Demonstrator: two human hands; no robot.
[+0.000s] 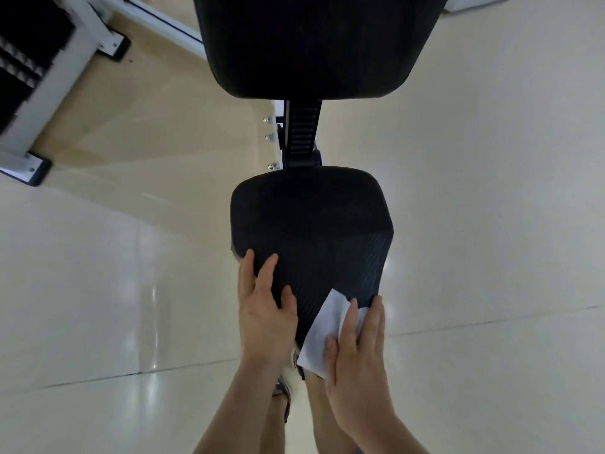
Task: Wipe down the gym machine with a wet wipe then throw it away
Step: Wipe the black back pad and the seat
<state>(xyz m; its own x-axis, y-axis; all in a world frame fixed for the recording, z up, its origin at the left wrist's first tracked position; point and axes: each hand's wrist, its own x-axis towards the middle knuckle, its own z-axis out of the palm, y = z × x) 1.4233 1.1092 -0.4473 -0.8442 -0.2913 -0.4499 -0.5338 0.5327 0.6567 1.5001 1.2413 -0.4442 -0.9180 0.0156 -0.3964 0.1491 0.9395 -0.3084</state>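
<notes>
Nearest, at 6 o'clock, the right hand (pixel 357 348) lies flat with straight fingers and presses the white wet wipe (pixel 322 332) on the near right corner of the black seat pad (pixel 311 224). Just beside it, toward 7 o'clock, the left hand (pixel 265 306) rests open on the near left edge of the seat, gripping nothing. At 12 o'clock is the black back pad (pixel 314 44), above a notched post (pixel 302 136). A weight stack (pixel 19 70) stands at 10 o'clock on the glossy floor (pixel 491 224).
</notes>
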